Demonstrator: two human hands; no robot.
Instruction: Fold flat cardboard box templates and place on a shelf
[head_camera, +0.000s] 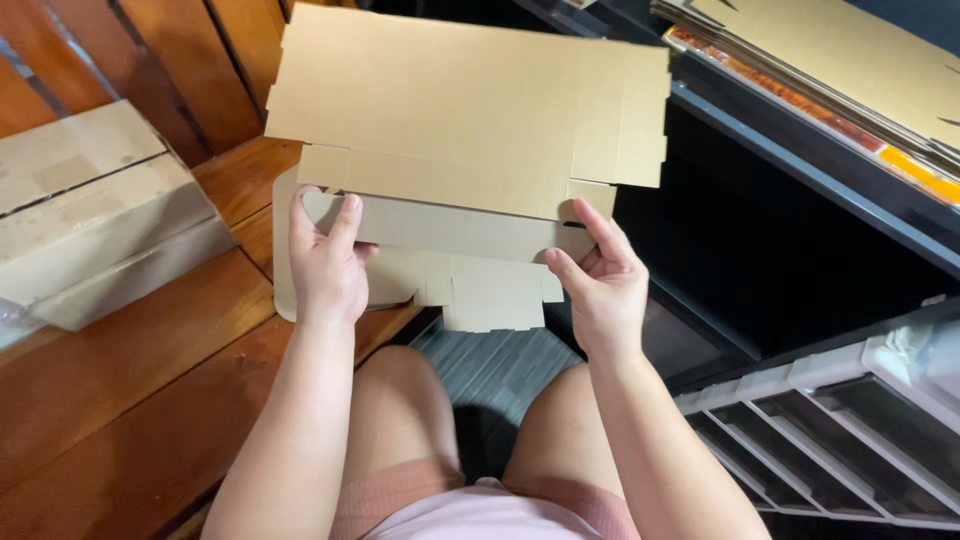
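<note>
A flat, unfolded brown cardboard box blank (460, 110) is held up in front of me, its flaps spread wide. My left hand (325, 262) grips its lower left fold, thumb on the near face. My right hand (598, 282) pinches the lower right fold, index finger stretched up along the board. A lower panel with small tabs (490, 295) hangs down between both hands, above my knees.
A closed cardboard box (95, 215) lies at the left on a wooden slatted surface (130, 400). A stack of flat cardboard sheets (860, 75) rests on a dark shelf at upper right. Pale plastic drawers (850, 430) stand at lower right.
</note>
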